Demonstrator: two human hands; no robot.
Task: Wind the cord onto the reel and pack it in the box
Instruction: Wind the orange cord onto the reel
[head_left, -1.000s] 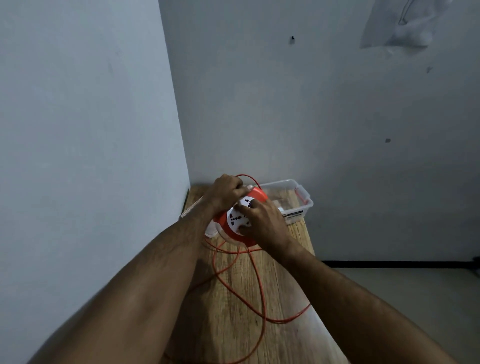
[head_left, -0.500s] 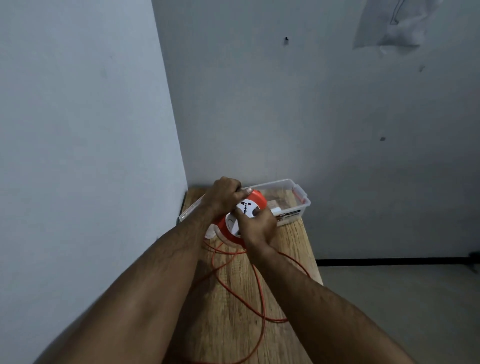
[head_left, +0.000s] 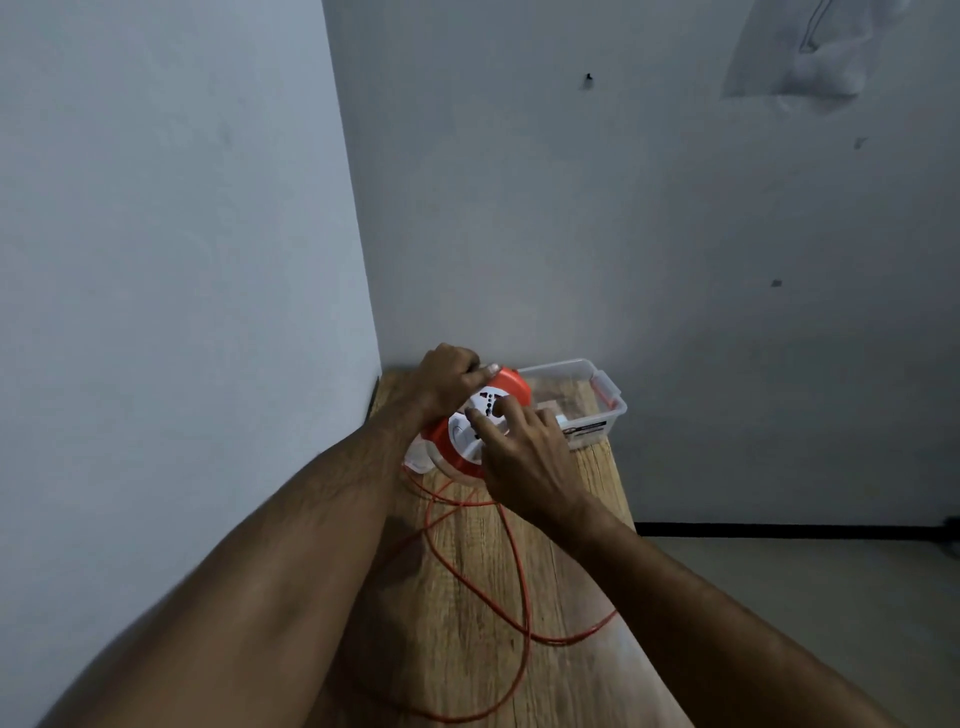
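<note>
- Fingers (head_left: 485, 423) of right hand (head_left: 524, 457), head view: spread fairly wide & flat on white socket face of round orange plastic cord reel (head_left: 470, 423), fingertips pressing it. Looks like they're turning the face to wind, though that's a guess.
- Left hand (head_left: 447, 376) curled over reel's top/far rim, thumb along orange edge, gripping to steady it. Reel stands tilted on edge at far end of narrow wooden table (head_left: 566, 582), just beside left wall.
- Thin orange cord (head_left: 519, 587) mostly unwound: loose loops trail from under reel across table toward camera; one bend reaches right table edge, another runs off bottom of view.
- Clear plastic storage box w/ red latches (head_left: 597, 387) sits just behind/right of reel, against back wall; something already inside, can't tell what. Packing not started.
- Risks (judgement):
- Loops cross each other near reel → could knot or jam as slack pulls in.
- Bend at right edge could slip off table; hanging weight would drag & fight the winding.
- Flat fingertip contact only → fingers may slide on smooth face, reel stalls.
- If left grip eases, tilted reel could roll or tip into box.
- Uneven winding → bulging reel, may not fit box w/ existing contents.
</note>
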